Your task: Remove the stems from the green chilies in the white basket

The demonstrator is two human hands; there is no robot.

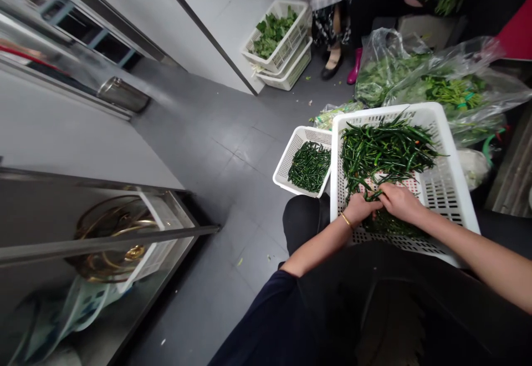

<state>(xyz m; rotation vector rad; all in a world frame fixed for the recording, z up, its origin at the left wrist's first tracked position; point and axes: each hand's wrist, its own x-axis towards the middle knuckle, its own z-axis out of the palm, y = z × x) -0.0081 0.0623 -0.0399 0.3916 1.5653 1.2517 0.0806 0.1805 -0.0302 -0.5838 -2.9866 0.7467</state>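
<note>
On my lap rests a large white plastic basket (464,188) with slotted sides. Long green chillies (386,147) are heaped in its far half, and a darker heap of green pieces (386,222) lies in the near part, partly under my hands. My left hand (361,209), with a gold bangle at the wrist, has its fingers closed on a green chilli (371,194). My right hand (399,202) is pinched close beside it on the same chilli, fingertips nearly touching. Their grip is partly hidden.
A smaller white basket (282,169) of green chillies stands on the floor by my left knee. Plastic bags of leafy greens (453,89) lie beyond the big basket. Stacked crates (286,80) and people's feet (332,64) are further off; a metal shelf (166,238) stands left.
</note>
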